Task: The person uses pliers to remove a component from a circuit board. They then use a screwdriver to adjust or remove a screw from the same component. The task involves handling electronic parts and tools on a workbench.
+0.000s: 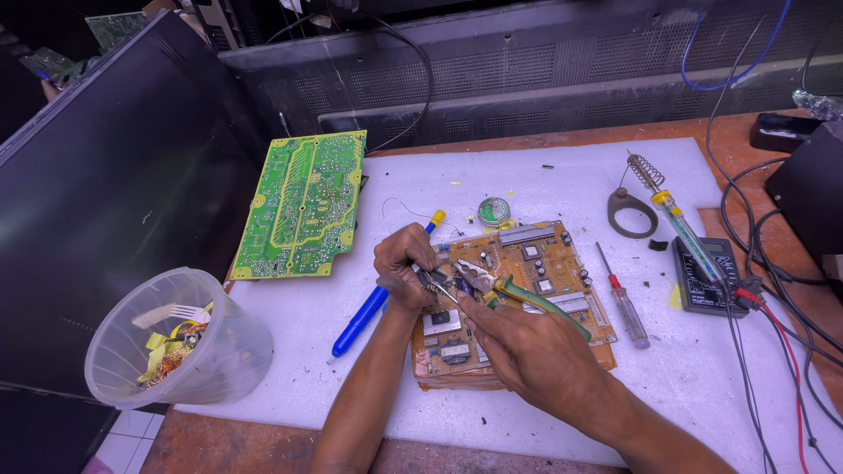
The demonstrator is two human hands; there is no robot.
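A tan circuit board with several components lies on the white foam mat. My right hand grips green-handled pliers, whose jaws point at the board's left part. My left hand rests on the board's left edge and pinches a small dark part next to the plier jaws; what it holds is hard to make out. A blue desoldering pump with a yellow tip lies under my left wrist.
A green circuit board leans at the mat's left. A clear plastic tub of scraps sits at the front left. A red-handled screwdriver, solder tin, soldering iron on its stand, multimeter and cables lie to the right.
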